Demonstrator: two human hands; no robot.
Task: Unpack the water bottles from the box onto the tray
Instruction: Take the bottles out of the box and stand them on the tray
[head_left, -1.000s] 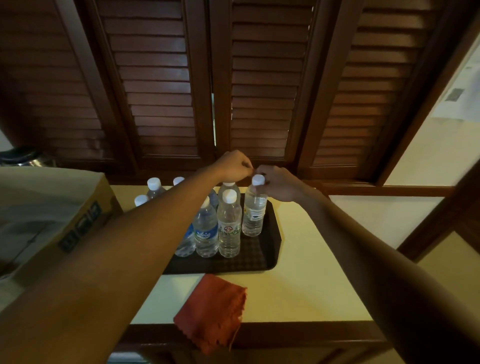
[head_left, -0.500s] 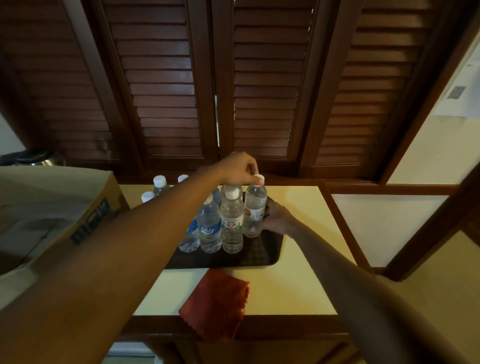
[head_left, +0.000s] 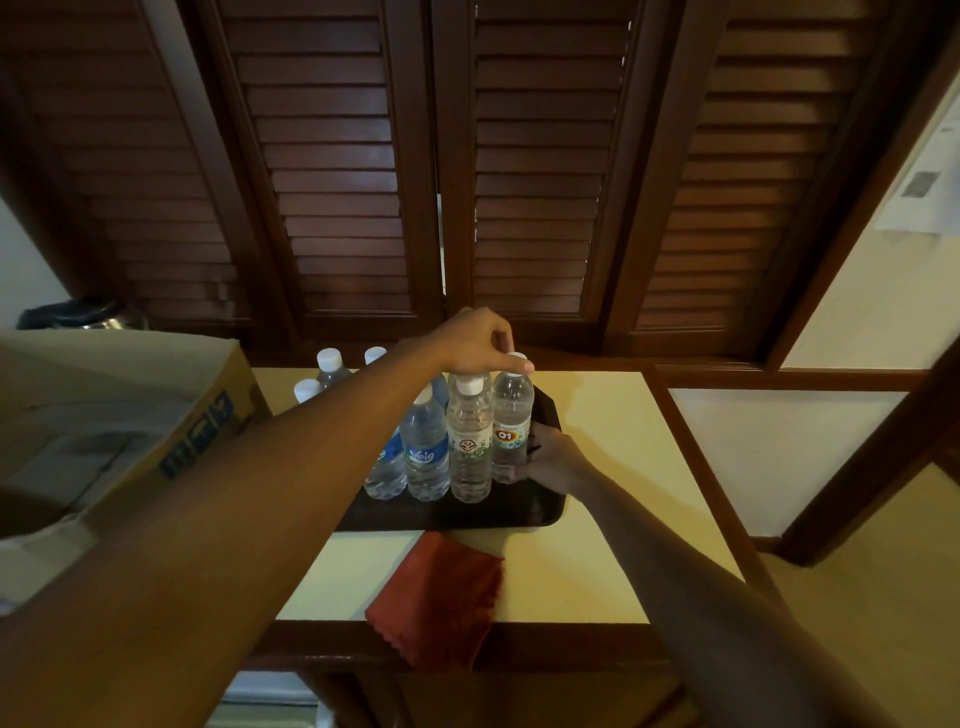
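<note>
Pinching bottle (head_left: 511, 415) cap: left hand (head_left: 475, 338); right hand (head_left: 553, 457) grips base (upright, tray (head_left: 540, 512)).

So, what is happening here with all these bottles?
A person is setting water bottles upright on a dark tray on a cream table. The left hand holds the cap of the rightmost bottle, the one with a "01" label, while the right hand holds its lower part. Several other bottles stand beside and behind it. An open cardboard box sits to the left, and a red cloth lies over the table's near edge.
</note>
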